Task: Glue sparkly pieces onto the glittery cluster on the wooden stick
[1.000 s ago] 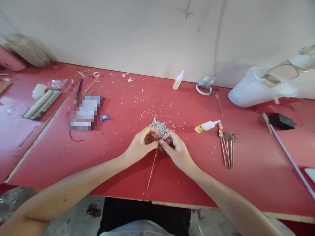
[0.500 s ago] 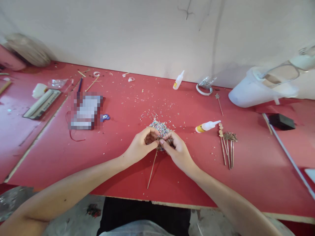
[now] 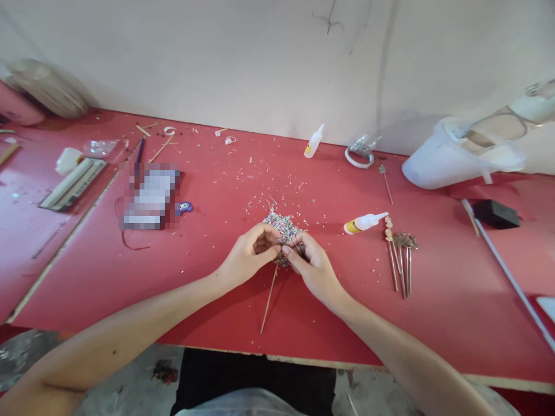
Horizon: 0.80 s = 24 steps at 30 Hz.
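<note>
Over a pile of small multicoloured bits (image 3: 284, 225) on the red table, my left hand (image 3: 254, 251) and my right hand (image 3: 310, 260) meet at their fingertips. Both are closed around the top of a thin stick (image 3: 269, 300), whose lower end points toward the table's front edge. The stick's head is mostly hidden by the fingers. Thin dark strands show at my right hand's fingers. A glue bottle (image 3: 364, 223) lies to the right, beside several sticks with decorated heads (image 3: 405, 242).
Another glue bottle (image 3: 314, 141) stands near the wall, left of a tape roll (image 3: 359, 156). A white bucket (image 3: 437, 156) and black block (image 3: 495, 214) are at the right. A blurred rectangular object (image 3: 151, 196) and a packet (image 3: 73, 184) lie left.
The stick's lower end has shifted very slightly to the right. Both hands stay almost in place, still pinched together over the pile.
</note>
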Available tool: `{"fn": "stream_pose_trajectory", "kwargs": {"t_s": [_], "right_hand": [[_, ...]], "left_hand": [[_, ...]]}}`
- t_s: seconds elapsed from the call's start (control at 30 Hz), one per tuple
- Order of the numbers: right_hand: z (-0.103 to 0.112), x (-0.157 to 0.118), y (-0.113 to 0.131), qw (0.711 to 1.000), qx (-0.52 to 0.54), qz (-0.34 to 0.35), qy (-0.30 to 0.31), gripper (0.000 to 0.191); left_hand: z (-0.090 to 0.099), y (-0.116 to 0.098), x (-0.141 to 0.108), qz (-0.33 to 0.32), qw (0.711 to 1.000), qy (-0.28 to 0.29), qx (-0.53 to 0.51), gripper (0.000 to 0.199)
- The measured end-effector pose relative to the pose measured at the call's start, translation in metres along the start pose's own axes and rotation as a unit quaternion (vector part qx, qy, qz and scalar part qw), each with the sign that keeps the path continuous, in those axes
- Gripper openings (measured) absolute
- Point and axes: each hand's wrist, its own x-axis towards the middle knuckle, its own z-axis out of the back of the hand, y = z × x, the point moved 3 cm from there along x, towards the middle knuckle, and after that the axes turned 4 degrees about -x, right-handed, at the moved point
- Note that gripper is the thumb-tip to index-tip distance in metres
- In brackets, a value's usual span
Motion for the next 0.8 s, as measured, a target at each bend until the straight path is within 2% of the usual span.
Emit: {"fn": "stream_pose_trajectory", "kwargs": {"t_s": [0.43,0.6,0.8], "right_hand": [[-0.001,0.0004,-0.001,0.998,0.065,-0.011,0.016,0.033],[-0.0007,0.0019,0.0011,0.994,0.101,-0.009,0.03,0.032],[0.0006,0.0026,-0.0007,0.995,0.098,-0.009,0.036,0.03]], "left_hand": [[0.0032,-0.0004,0.0013,0.015,1.0,-0.008,-0.019,0.017],[0.0031,0.0001,0.0024,0.021,0.999,0.0,-0.034,0.017],[0.0036,0.0002,0.0023,0.018,0.999,-0.002,-0.031,0.017]]}}
